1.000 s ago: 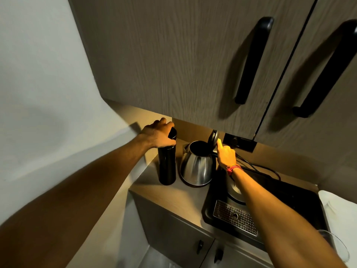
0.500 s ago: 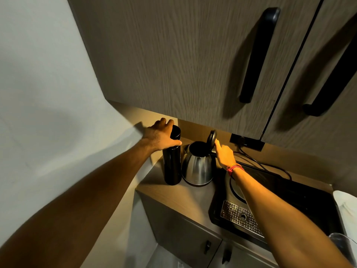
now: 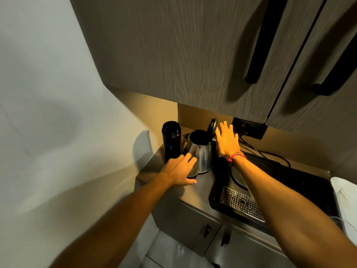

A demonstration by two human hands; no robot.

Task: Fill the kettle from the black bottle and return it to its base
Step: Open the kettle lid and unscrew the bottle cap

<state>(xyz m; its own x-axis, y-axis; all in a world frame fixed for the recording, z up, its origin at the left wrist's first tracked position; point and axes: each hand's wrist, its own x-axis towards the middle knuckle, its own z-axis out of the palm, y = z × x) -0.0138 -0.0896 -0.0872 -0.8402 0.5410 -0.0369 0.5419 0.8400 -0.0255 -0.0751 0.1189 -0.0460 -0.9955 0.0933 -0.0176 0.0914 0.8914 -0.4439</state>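
Setting a dark cap [image 3: 193,172] on the surface [image 3: 201,185], left hand [image 3: 179,169] grasps it near the open-lidded kettle [image 3: 201,151], black bottle [image 3: 171,141] far-left, right hand [image 3: 227,141] spread and released; a careless reach could tip the bottle.

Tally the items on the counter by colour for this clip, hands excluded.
Black: 4 - bottle, bottle cap under the left hand, tray, power cord
Silver: 2 - kettle, kettle base
White: 1 - cloth
Total: 7
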